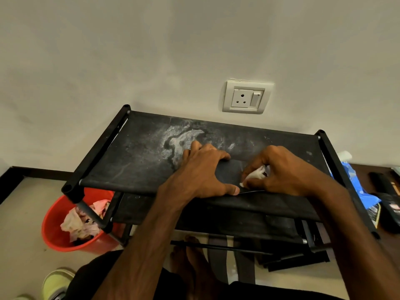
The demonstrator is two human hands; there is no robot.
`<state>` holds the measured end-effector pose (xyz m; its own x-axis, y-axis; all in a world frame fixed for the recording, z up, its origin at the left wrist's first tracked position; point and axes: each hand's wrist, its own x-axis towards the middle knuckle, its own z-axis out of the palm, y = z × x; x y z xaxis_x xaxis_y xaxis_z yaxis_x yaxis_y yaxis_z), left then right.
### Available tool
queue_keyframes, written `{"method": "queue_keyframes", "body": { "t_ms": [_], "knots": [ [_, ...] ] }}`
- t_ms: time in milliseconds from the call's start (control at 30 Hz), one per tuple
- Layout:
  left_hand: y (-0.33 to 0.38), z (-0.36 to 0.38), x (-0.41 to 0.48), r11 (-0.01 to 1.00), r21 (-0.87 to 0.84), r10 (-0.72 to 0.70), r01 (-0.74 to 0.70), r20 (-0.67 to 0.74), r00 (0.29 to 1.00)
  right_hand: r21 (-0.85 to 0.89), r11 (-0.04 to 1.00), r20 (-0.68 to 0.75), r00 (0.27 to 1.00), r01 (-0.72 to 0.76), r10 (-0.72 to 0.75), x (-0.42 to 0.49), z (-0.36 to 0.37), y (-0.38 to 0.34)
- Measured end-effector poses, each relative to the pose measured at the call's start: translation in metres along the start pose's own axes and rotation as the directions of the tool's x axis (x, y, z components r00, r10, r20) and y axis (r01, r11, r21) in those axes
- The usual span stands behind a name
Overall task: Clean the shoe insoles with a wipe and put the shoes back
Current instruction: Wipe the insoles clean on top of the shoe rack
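The left hand grips the dark insole flat on the shoe rack so it cannot slide. Just beside it, the right hand pinches the white wipe against the insole, to rub it clean.

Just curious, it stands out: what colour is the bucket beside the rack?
The bucket is orange-red, seen best in the head view, lower left.
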<state>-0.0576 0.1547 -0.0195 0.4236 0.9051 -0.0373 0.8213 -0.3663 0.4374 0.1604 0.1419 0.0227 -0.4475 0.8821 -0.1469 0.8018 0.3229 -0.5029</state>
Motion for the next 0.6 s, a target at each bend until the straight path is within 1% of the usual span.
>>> {"method": "queue_keyframes", "body": {
  "t_ms": [67, 133, 233, 300, 367, 400, 467, 533, 567, 600],
  "knots": [
    [0.0, 0.0, 0.0, 1.0, -0.005, 0.005, -0.005, -0.004, 1.0, -0.009, 1.0, 0.005, 1.0, -0.009, 0.009, -0.002, -0.001, -0.001],
    [0.0, 0.0, 0.0, 1.0, -0.009, -0.001, 0.001, 0.003, 1.0, -0.021, 0.999, -0.085, 0.995, -0.049, 0.047, 0.002, 0.004, -0.002],
    [0.0, -0.001, 0.0, 1.0, -0.016, -0.013, 0.013, 0.013, 1.0, -0.014, 0.997, -0.243, 0.967, -0.081, 0.075, 0.012, 0.014, -0.004],
    [0.0, -0.001, 0.0, 1.0, -0.016, -0.018, 0.018, 0.017, 1.0, 0.002, 0.998, -0.281, 0.957, -0.07, 0.067, 0.015, 0.019, -0.004],
    [0.001, -0.001, -0.001, 1.0, -0.019, -0.019, 0.019, 0.02, 1.0, 0.002, 0.998, -0.258, 0.965, -0.059, 0.058, 0.012, 0.018, -0.002],
    [0.002, -0.001, -0.001, 1.0, -0.022, -0.018, 0.018, 0.018, 1.0, 0.005, 0.999, -0.218, 0.975, -0.048, 0.048, 0.009, 0.016, -0.001],
    [0.002, -0.002, -0.001, 1.0, -0.022, -0.015, 0.015, 0.01, 1.0, 0.027, 1.0, -0.096, 0.995, -0.01, 0.013, 0.002, 0.009, -0.001],
    [0.001, -0.002, -0.001, 1.0, -0.018, -0.009, 0.009, 0.008, 1.0, 0.042, 0.999, 0.009, 1.0, 0.021, -0.021, -0.005, 0.003, -0.003],
    [0.001, -0.002, -0.001, 1.0, -0.016, -0.008, 0.008, 0.01, 1.0, 0.036, 0.999, 0.015, 1.0, 0.022, -0.023, -0.005, 0.003, -0.004],
    [0.001, -0.002, -0.001, 1.0, -0.014, -0.009, 0.01, 0.013, 1.0, 0.026, 1.0, -0.011, 1.0, 0.015, -0.015, -0.004, 0.005, -0.004]
  ]
}}
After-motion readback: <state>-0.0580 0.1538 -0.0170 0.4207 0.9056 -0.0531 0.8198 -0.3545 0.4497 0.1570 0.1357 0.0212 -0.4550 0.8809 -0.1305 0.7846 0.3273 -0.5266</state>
